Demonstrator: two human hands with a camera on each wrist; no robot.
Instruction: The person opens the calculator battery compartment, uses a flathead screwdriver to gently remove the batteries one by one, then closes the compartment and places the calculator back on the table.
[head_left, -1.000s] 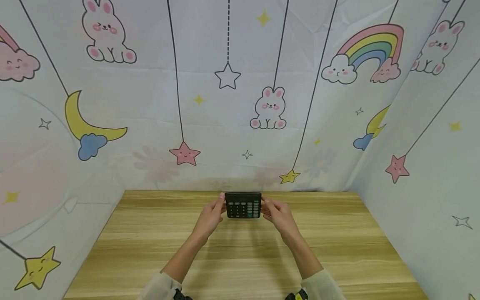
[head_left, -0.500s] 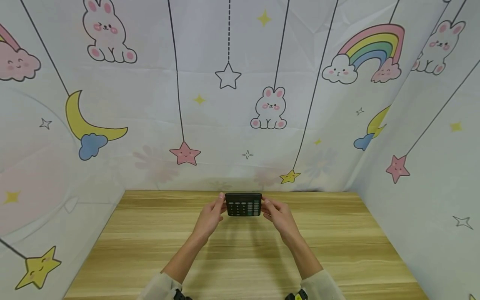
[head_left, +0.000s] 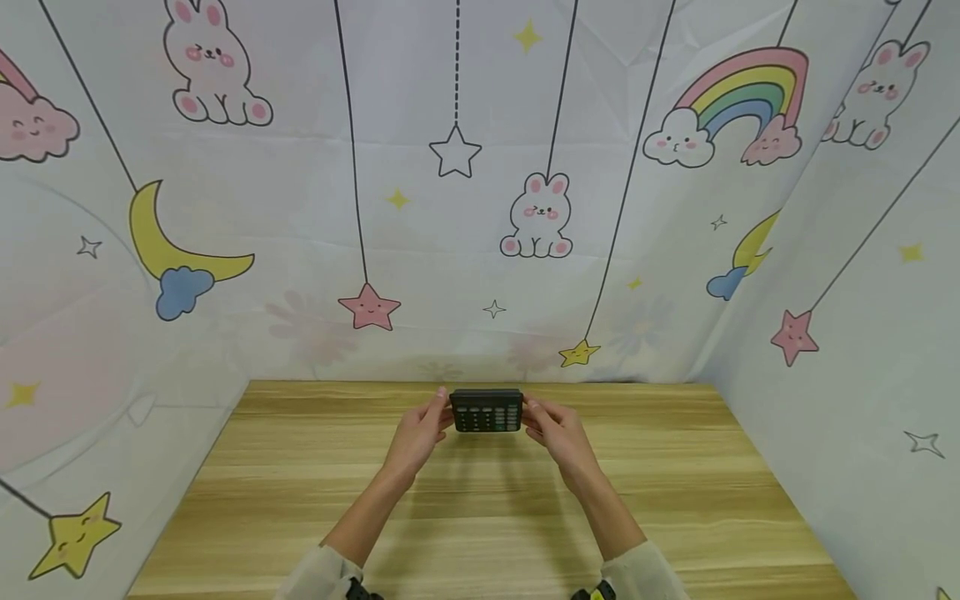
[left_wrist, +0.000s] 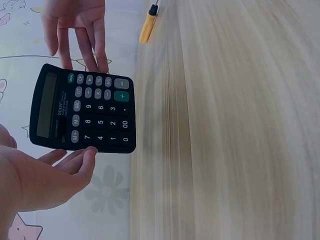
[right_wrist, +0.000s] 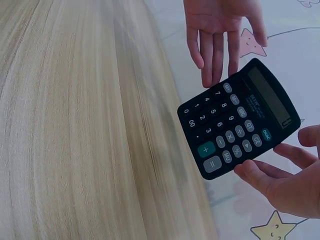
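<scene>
A black calculator (head_left: 487, 412) with grey, black and green keys is held up over the far part of the wooden table, its face turned toward me at a steep tilt. My left hand (head_left: 416, 437) holds its left side with the fingertips, the thumb near the upper corner. On the opposite side, my right hand (head_left: 558, 437) grips with its fingertips in the same manner. The keys and the display show in the left wrist view, where the calculator (left_wrist: 85, 110) spans the gap between both hands. Some fingertips are hidden behind its edges.
The wood-grain table (head_left: 480, 533) meets a white cloth backdrop (head_left: 300, 208) printed with rabbits, stars and rainbows at its far edge and sides. A yellow object (left_wrist: 148, 27) with a black end and thin rod shows at the top of the left wrist view; its kind is unclear.
The calculator has tipped a little, so its face looks shorter in the head view and its top edge sits slightly lower. Both hands stay in nearly the same place.
</scene>
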